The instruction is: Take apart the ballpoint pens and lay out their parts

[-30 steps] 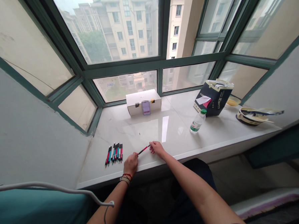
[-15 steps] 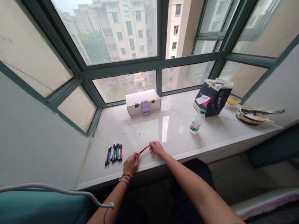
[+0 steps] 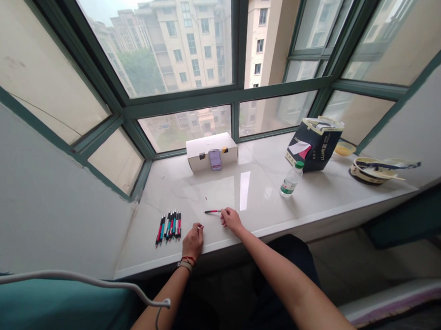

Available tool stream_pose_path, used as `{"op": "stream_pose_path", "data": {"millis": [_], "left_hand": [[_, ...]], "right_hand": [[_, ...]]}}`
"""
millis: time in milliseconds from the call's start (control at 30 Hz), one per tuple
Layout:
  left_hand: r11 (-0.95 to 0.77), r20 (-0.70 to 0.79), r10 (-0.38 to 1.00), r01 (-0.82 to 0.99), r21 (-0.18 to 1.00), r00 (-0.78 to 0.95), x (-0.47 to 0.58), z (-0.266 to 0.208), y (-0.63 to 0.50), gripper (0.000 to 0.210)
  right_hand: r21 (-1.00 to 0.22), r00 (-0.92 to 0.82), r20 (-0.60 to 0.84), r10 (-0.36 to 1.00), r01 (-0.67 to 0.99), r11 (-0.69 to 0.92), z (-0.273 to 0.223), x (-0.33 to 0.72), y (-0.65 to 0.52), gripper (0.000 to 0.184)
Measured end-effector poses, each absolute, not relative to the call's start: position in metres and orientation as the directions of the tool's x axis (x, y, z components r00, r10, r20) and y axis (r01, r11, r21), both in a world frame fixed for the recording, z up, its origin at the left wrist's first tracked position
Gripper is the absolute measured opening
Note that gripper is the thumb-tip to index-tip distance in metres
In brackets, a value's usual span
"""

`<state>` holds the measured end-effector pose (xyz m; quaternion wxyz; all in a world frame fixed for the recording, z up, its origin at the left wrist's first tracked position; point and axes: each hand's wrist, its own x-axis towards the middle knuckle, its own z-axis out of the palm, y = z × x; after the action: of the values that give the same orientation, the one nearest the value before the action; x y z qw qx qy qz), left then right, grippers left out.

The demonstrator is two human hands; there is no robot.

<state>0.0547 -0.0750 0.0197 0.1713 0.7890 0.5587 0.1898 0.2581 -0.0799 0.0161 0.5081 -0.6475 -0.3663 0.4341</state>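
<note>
My right hand (image 3: pixel 231 220) pinches one end of a pen (image 3: pixel 213 211) with a red and black barrel, held roughly level just over the white sill (image 3: pixel 262 206). The pen's other end points left, free of my left hand. My left hand (image 3: pixel 193 239) rests near the sill's front edge with its fingers curled together; a small pale spot shows at the fingertips, too small to name. Left of it, several click pens (image 3: pixel 172 225) in red, teal, white and black lie side by side in a row.
A white box (image 3: pixel 211 154) stands against the window with a purple packet (image 3: pixel 215 161) at its front. To the right are a water bottle (image 3: pixel 290 181) with a green cap, a dark paper bag (image 3: pixel 314 145) and a bowl (image 3: pixel 370 171). A pale cable (image 3: pixel 89 277) crosses the lower left.
My left fingers have come off the pen. It has swung from slanting down-left to nearly level, still in my right hand. Both hands have stayed almost in place.
</note>
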Motion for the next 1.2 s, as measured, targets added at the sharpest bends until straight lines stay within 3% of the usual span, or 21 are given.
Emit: {"op": "stream_pose_path", "data": {"millis": [267,400,500,667,767,1000,1200], "left_hand": [[-0.345,0.139,0.938,0.816,0.463,0.318,0.055,0.018,-0.074,0.024],[-0.387,0.162,0.921,0.797,0.463,0.353,0.053,0.016,-0.074,0.026],[-0.394,0.147,0.918,0.804,0.445,0.368,0.053,0.016,-0.074,0.03],[-0.407,0.141,0.911,0.796,0.448,0.387,0.052,0.018,-0.074,0.031],[-0.416,0.136,0.906,0.783,0.463,0.401,0.051,0.018,-0.073,0.031],[-0.403,0.11,0.909,0.781,0.477,0.402,0.05,0.009,-0.07,0.032],[-0.394,0.116,0.913,0.774,0.496,0.391,0.05,0.009,-0.069,0.032]], "right_hand": [[-0.852,0.333,0.047,0.942,0.506,-0.136,0.013,0.252,-0.09,0.019],[-0.739,0.272,0.114,0.955,0.666,-0.102,0.014,0.253,-0.101,0.036],[-0.664,0.154,0.149,0.977,0.748,-0.017,0.025,0.25,-0.105,0.038],[-0.537,-0.237,0.258,0.937,0.771,0.343,0.044,0.231,-0.098,0.032],[-0.425,-0.368,0.267,0.891,0.785,0.452,0.044,0.223,-0.089,0.028],[-0.348,-0.456,0.188,0.87,0.797,0.493,0.032,0.231,-0.073,0.02],[-0.404,-0.421,0.124,0.899,0.806,0.433,0.034,0.226,-0.068,0.017]]}}
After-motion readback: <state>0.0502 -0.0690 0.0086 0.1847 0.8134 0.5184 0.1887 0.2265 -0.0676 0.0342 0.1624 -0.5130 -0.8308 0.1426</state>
